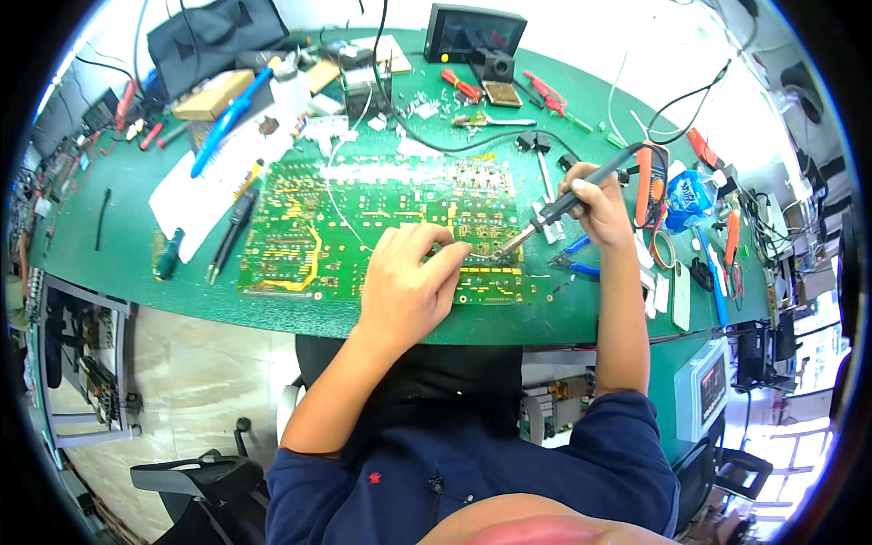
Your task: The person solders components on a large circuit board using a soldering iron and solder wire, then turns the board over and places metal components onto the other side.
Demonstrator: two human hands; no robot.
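A large green circuit board [350, 213] lies flat before me, with yellow-gold traces and small parts crowded along its far and right sides. My right hand [601, 207] is closed round the dark handle of a soldering iron [556, 209]. Its metal tip slants down to the board's right half, at a row of pads. My left hand [409, 282] rests over the board's near middle. Thumb and forefinger are pinched on a thin solder wire [338, 207], which trails back across the board. The wire's short free end points toward the iron's tip; whether they touch is too small to tell.
Blue-handled cutters [579, 257] lie right of the board. A green screwdriver [170, 254], a black pen-like tool [234, 232] and white paper [186, 195] are on the left. The iron's black cable [463, 145] crosses the back. A blue pack [688, 200] stands far right.
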